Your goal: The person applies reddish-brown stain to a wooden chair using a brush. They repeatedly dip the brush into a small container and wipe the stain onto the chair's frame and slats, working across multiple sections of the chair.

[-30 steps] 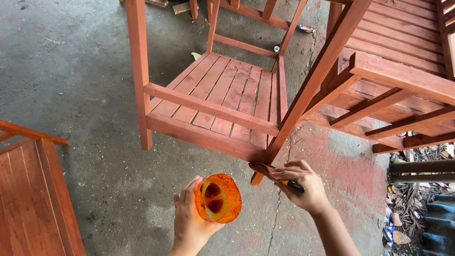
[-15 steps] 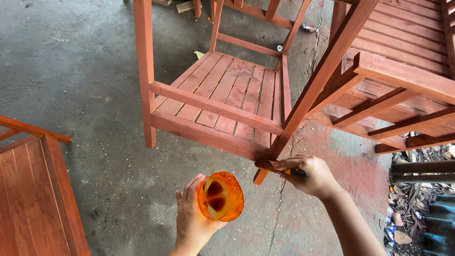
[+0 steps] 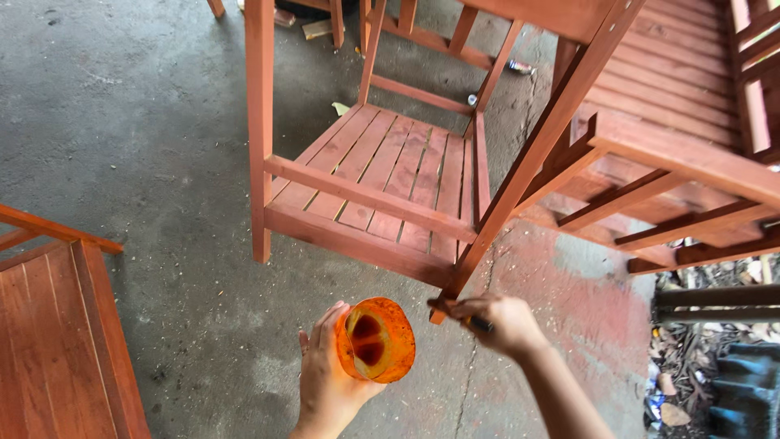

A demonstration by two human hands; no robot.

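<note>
Nudged lower-centre, left hand [image 3: 329,382] grips tilted orange cup [image 3: 375,340] w/ stain near right hand [image 3: 497,322], fist clenching brush [image 3: 457,312] at chair leg [image 3: 520,183] foot.

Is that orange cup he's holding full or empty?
Partly filled. The cup, tilted in the left hand, shows dark reddish-brown liquid pooled inside, well short of the rim.

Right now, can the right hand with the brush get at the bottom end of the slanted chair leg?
Probably yes. The right hand holds a brush right at the foot of the slanted leg, with nothing between them. The left hand holds the orange cup off to the side.
</note>
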